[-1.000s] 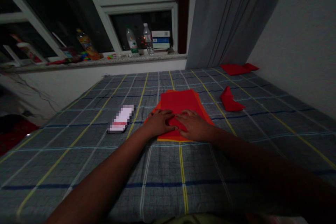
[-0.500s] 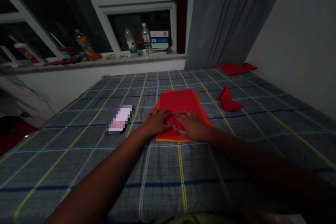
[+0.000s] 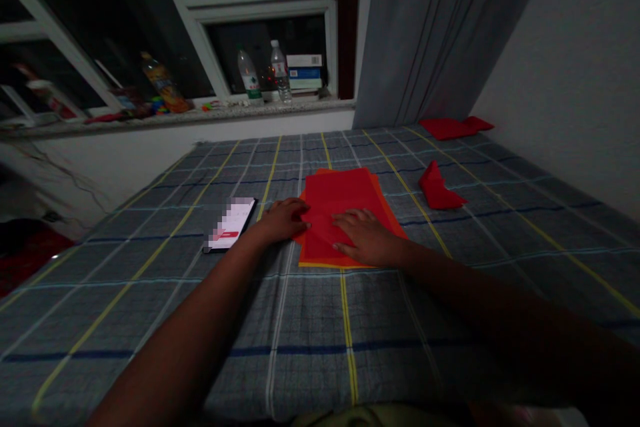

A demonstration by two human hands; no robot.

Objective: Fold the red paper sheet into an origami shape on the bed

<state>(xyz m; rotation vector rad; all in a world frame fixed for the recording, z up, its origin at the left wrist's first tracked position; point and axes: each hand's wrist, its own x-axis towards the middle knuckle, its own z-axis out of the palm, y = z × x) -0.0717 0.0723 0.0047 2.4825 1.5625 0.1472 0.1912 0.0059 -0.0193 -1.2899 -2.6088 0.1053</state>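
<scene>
A stack of red paper sheets (image 3: 345,197) over orange ones lies on a grey checked bedsheet (image 3: 320,320). My right hand (image 3: 365,237) rests flat on the near part of the top red sheet, fingers stretched out. My left hand (image 3: 283,219) sits at the stack's left edge, fingers extended and touching the edge of the top sheet, which is slightly raised there. A phone (image 3: 230,223) lies just left of my left hand.
A folded red paper piece (image 3: 437,188) lies to the right of the stack, and more red paper (image 3: 453,127) sits near the grey curtain (image 3: 430,33). Bottles (image 3: 250,77), books and clutter line the windowsill. A white wall runs along the right.
My left hand has slid left and back from the sheet's middle to its left edge. My right hand stays pressed on the paper. The view shifted slightly.
</scene>
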